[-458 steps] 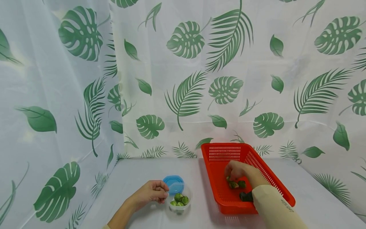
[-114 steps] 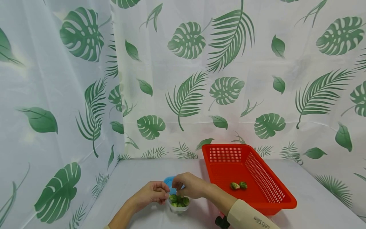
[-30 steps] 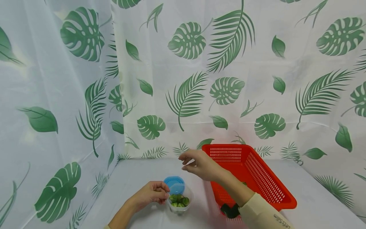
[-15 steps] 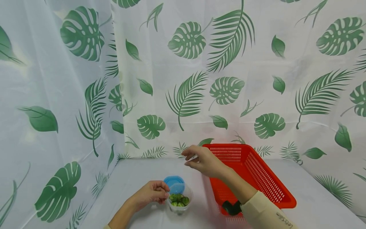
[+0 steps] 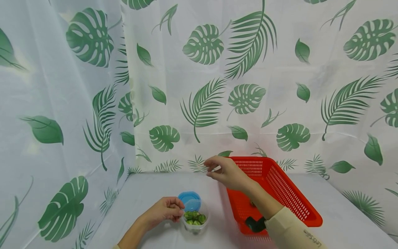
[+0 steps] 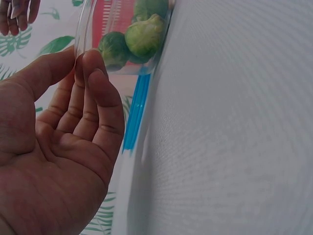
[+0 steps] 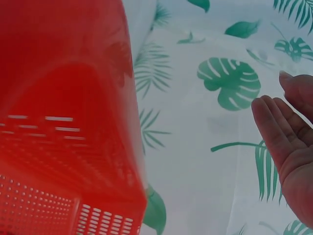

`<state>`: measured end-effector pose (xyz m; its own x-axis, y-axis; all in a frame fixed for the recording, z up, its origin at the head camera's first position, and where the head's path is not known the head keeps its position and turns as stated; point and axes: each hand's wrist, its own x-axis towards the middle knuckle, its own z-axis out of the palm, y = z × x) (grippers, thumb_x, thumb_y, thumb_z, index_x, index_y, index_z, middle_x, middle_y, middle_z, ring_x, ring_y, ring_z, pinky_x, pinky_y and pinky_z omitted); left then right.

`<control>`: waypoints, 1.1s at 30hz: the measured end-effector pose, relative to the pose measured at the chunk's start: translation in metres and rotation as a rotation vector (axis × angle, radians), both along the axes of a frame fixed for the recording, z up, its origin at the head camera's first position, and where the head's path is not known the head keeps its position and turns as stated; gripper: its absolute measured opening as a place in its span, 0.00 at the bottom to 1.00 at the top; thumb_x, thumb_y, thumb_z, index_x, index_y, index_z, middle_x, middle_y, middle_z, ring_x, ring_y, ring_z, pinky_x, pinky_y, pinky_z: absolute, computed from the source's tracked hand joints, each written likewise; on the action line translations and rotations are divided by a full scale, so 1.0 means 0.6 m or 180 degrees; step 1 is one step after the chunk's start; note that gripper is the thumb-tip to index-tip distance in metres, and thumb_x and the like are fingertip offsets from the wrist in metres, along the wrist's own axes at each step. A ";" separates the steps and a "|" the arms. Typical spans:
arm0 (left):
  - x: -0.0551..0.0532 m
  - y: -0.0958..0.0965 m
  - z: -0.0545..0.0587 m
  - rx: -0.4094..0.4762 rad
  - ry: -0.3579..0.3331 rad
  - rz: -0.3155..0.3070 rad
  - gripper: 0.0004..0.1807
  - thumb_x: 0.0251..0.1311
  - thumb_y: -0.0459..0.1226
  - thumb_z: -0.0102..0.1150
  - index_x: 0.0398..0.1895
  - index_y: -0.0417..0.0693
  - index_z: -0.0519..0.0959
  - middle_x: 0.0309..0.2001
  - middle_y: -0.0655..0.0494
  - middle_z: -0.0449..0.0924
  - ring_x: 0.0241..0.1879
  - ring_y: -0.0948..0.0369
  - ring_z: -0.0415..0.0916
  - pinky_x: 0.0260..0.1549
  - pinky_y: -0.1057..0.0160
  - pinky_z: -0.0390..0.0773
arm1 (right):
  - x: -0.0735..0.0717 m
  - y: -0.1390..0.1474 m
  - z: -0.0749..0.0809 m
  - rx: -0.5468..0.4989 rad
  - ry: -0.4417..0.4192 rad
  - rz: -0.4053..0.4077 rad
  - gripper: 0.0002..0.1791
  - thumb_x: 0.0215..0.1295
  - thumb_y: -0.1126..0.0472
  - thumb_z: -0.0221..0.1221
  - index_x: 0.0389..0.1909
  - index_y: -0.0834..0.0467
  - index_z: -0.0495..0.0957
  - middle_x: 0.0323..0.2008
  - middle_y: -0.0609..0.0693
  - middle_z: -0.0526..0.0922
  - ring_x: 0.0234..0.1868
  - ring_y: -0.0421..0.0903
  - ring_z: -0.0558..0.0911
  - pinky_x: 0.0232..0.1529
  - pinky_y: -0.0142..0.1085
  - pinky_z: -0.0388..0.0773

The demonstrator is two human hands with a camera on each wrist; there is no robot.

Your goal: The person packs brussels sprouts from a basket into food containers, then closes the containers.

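My left hand pinches the rim of a small clear plastic container between thumb and fingers. Several green Brussels sprouts lie inside it; the left wrist view shows some sprouts through the clear wall. Behind the container is its blue lid. My right hand hovers in the air by the left edge of a red plastic basket, touching nothing. In the right wrist view the fingers of the right hand are relaxed and hold nothing.
Part of a Brussels sprout shows inside the basket, mostly hidden by my right forearm. A dark wrist mount sits under that arm. The white table ends at a leaf-patterned curtain.
From among the sprouts in the basket, my right hand went over the container, then rose away and drifted right. More sprouts lie in the container now. My left hand has stayed put.
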<state>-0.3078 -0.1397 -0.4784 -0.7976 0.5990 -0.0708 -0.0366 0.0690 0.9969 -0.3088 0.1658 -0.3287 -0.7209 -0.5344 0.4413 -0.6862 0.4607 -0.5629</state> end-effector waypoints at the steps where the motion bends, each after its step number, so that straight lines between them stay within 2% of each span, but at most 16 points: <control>1: 0.000 0.000 0.000 0.0001 0.0005 0.0001 0.21 0.67 0.36 0.67 0.55 0.30 0.76 0.33 0.57 0.85 0.33 0.63 0.82 0.37 0.61 0.84 | -0.001 0.002 0.000 -0.0005 -0.0006 -0.0016 0.18 0.68 0.65 0.68 0.58 0.54 0.82 0.52 0.47 0.86 0.51 0.48 0.86 0.49 0.35 0.86; 12: 0.002 0.000 0.002 0.0001 0.0005 -0.0006 0.21 0.67 0.36 0.67 0.55 0.29 0.76 0.33 0.57 0.85 0.32 0.63 0.81 0.37 0.62 0.83 | -0.017 0.031 -0.002 -0.0012 -0.0077 -0.0257 0.17 0.69 0.65 0.67 0.57 0.53 0.82 0.52 0.46 0.86 0.51 0.45 0.85 0.50 0.36 0.86; 21: 0.001 0.000 0.001 0.0006 0.0018 -0.0016 0.21 0.67 0.36 0.67 0.55 0.29 0.76 0.33 0.57 0.85 0.33 0.63 0.81 0.37 0.62 0.83 | -0.041 0.061 -0.011 -0.0042 -0.0136 -0.0436 0.17 0.70 0.64 0.67 0.58 0.53 0.82 0.52 0.50 0.86 0.51 0.49 0.86 0.45 0.35 0.87; 33: 0.002 0.001 0.001 -0.0002 0.0013 0.0008 0.21 0.67 0.37 0.67 0.55 0.29 0.76 0.33 0.57 0.85 0.33 0.62 0.82 0.37 0.61 0.84 | -0.068 0.111 -0.028 -0.0058 -0.0270 -0.0723 0.20 0.69 0.60 0.68 0.60 0.54 0.81 0.55 0.53 0.86 0.55 0.52 0.85 0.54 0.44 0.86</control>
